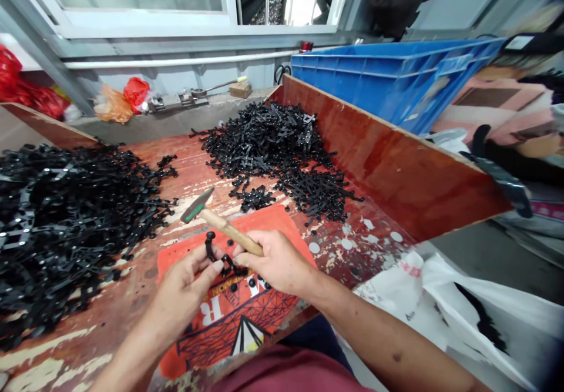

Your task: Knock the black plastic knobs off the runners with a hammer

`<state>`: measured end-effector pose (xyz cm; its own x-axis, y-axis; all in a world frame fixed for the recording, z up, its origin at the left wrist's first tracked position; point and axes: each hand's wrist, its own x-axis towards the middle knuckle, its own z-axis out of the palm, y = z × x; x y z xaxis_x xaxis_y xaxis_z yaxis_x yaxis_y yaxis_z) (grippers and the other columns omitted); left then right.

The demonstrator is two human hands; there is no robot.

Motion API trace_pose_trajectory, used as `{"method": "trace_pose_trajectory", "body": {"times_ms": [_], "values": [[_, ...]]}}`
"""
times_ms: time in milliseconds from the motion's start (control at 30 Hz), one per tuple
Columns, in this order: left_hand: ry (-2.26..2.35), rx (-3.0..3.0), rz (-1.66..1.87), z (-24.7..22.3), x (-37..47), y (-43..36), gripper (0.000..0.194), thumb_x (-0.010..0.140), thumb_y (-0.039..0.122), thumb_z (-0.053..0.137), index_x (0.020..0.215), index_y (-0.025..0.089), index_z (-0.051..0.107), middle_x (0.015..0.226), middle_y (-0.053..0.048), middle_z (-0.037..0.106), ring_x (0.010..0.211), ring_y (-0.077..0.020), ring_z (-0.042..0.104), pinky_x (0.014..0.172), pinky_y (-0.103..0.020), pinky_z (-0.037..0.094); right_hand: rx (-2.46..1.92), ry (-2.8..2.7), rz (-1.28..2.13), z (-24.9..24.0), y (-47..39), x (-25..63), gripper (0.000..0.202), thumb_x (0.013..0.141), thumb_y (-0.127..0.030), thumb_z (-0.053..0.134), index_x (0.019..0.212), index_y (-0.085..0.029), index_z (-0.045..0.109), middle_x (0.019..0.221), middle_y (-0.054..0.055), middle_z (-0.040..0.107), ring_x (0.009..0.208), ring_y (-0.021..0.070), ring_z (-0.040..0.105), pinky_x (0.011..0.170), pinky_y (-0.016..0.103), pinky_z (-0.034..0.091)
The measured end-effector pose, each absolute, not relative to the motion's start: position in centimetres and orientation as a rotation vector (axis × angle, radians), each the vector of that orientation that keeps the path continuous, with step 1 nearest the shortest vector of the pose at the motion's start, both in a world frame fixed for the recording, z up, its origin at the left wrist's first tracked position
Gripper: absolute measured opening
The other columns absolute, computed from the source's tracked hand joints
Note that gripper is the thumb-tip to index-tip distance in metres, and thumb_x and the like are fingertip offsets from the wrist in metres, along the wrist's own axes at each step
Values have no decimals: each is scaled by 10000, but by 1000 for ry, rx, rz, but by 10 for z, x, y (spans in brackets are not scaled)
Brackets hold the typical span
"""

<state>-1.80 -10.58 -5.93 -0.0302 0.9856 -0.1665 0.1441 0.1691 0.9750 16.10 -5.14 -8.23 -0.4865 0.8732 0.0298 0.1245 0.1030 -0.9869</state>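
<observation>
My left hand (189, 280) pinches a small curved black part (210, 246) between thumb and fingers. In my right hand (277, 262) is a hammer (229, 228) with a wooden handle, its dark head pointing away to the upper left. The right fingertips come close to another black piece near the left thumb; whether they touch it I cannot tell. Both hands are above an orange printed cloth or bag (282, 227) spread on the worn red table (185, 171). A few small round black pieces (252, 282) lie on the cloth.
A large heap of black parts (66, 221) covers the left side; a second heap (273, 139) lies at the back. A red board (396, 168) walls the right side, with a blue crate (365, 74) behind it. A white sack (409, 298) is at the lower right.
</observation>
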Motion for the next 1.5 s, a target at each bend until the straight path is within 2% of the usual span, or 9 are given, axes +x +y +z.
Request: {"method": "trace_pose_trajectory", "body": {"times_ms": [133, 333, 567, 967, 1167, 1233, 1300, 1400, 1500], "values": [[1386, 1045, 1054, -60, -10, -104, 375, 636, 427, 855, 824, 201, 623, 728, 14, 621, 634, -138, 551, 553, -214, 458, -968, -1709, 1401, -85, -52, 155, 52, 846, -205, 646, 838, -172, 686, 659, -49, 553, 575, 96, 452, 517, 202, 345], [1514, 919, 1124, -64, -36, -87, 461, 557, 419, 904, 832, 157, 644, 677, 31, 621, 496, -61, 452, 432, -157, 306, -1078, -1779, 1190, -90, -42, 189, 162, 911, -272, 608, 1045, -209, 674, 735, -40, 604, 610, 119, 507, 564, 227, 357], [1443, 874, 995, -69, -46, -59, 457, 517, 388, 912, 705, 160, 564, 500, 67, 543, 343, -2, 234, 360, -152, 142, -1369, -1922, 939, -125, -52, 250, 199, 957, -287, 479, 789, -207, 548, 690, -33, 563, 636, 153, 522, 585, 258, 324], [1419, 864, 926, -87, -42, -42, 449, 551, 372, 888, 703, 161, 522, 570, -17, 670, 295, -16, 340, 333, -145, 218, -1471, -1967, 937, -140, -62, 265, 184, 967, -305, 464, 801, -233, 495, 666, -47, 546, 616, 161, 528, 568, 260, 296], [1453, 929, 946, -89, -39, -43, 480, 553, 411, 887, 690, 178, 490, 511, 22, 624, 283, -21, 337, 313, -143, 223, -1479, -1984, 917, -140, -61, 267, 175, 965, -297, 465, 824, -230, 543, 681, -35, 573, 639, 173, 559, 579, 256, 342], [1449, 945, 960, -91, -39, -43, 484, 559, 415, 885, 691, 184, 480, 503, 27, 617, 275, -21, 330, 308, -142, 212, -1495, -2012, 894, -138, -61, 267, 178, 968, -300, 460, 890, -229, 603, 723, -14, 622, 677, 191, 597, 602, 265, 383], [1443, 951, 976, -94, -39, -44, 488, 563, 419, 883, 690, 191, 471, 500, 27, 617, 266, -21, 320, 303, -143, 199, -1489, -2035, 858, -130, -61, 266, 254, 982, -302, 447, 1131, -242, 643, 863, 22, 700, 787, 221, 653, 687, 293, 446], [1446, 942, 986, -95, -40, -43, 492, 559, 414, 881, 682, 199, 456, 493, 23, 616, 260, -18, 297, 299, -145, 180, -1399, -2067, 812, -109, -63, 258, 459, 1008, -283, 422, 1464, -318, 469, 1136, 48, 715, 972, 240, 673, 852, 351, 487], [1444, 918, 963, -95, -40, -42, 463, 570, 383, 867, 699, 201, 461, 506, 6, 633, 273, -13, 282, 308, -144, 161, -1243, -2095, 781, -89, -66, 245, 483, 1029, -264, 416, 1501, -366, 420, 1267, 20, 671, 1043, 216, 662, 906, 340, 495]]}}
